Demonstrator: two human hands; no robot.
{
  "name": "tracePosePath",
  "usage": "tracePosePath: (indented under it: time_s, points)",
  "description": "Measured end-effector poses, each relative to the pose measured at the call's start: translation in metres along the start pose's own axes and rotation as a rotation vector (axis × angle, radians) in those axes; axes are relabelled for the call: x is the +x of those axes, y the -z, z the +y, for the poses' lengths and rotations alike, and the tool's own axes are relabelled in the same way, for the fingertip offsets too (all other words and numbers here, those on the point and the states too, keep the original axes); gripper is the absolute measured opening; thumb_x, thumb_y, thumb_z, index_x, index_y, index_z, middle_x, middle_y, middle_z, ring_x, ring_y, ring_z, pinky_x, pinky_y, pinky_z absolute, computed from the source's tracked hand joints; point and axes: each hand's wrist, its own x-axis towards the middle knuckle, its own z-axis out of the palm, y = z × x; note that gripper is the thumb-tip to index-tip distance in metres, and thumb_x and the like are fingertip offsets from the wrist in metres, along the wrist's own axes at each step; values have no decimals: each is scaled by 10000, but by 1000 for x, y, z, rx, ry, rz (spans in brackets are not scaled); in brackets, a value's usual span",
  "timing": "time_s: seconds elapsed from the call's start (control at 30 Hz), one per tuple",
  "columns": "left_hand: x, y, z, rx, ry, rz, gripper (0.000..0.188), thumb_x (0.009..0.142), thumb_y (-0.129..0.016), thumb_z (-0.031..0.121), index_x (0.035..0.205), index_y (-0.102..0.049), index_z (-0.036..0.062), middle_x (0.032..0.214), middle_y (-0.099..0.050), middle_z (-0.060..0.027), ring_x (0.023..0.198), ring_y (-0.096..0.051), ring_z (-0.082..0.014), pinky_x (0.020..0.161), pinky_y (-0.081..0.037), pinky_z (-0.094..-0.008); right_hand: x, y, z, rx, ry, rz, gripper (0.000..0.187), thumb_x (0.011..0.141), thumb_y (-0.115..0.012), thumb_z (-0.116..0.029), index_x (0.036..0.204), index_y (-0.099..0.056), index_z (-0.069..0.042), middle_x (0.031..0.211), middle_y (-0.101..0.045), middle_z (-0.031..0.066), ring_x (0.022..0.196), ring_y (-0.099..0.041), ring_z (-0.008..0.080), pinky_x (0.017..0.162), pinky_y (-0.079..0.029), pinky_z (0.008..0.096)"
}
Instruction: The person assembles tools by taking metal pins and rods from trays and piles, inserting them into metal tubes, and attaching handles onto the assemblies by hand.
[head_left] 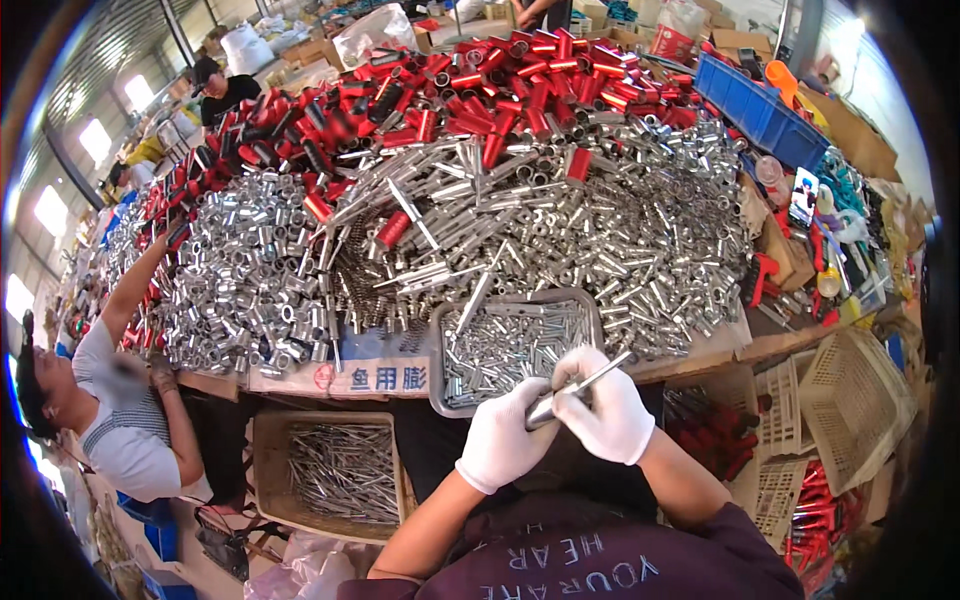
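Both my hands wear white gloves and meet in front of the table edge. My left hand [508,435] is closed around the thicker end of a slim metal rod [606,371]. My right hand [605,412] pinches the same rod farther along, and its thin dark-tipped end points up to the right. Whether the rod is one piece or two fitted together is hidden by my fingers. Just beyond my hands stands a grey plastic tray [437,375] holding many small screws and pins [500,345].
Silver metal parts [620,230] and red tubes [520,90] are heaped across the table. A blue bin [760,110] stands far right. A tan crate of rods [262,470] sits below left, plastic baskets [855,400] at right. A co-worker [130,400] reaches into the heap at left.
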Motion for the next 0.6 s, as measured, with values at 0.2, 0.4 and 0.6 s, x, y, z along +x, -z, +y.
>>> tracePosePath:
  time_s: [0.2,0.4,0.6]
  points:
    - [-10,4,7,-182,189,-217,254,825,-730,125,1034,-662,-3,853,-684,-84,796,-626,-113,757,-506,-290,-1,26,-15,27,122,42,181,922,-553,-67,966,-718,-8,1046,-694,157,1008,-663,238,874,-512,347]
    - [-3,-3,21,-138,82,-194,139,853,-675,88,973,-660,20,796,-671,-35,737,-597,-87,671,-490,-314,-13,-10,-28,311,-156,254,150,880,-588,-37,910,-727,12,968,-725,144,978,-690,258,861,-530,355]
    - [2,1,21,-503,56,-332,172,850,-655,90,997,-637,0,775,-650,-57,711,-559,-92,662,-486,-303,1,24,-31,257,117,578,155,848,-550,27,862,-701,57,943,-724,148,931,-694,241,827,-530,339]
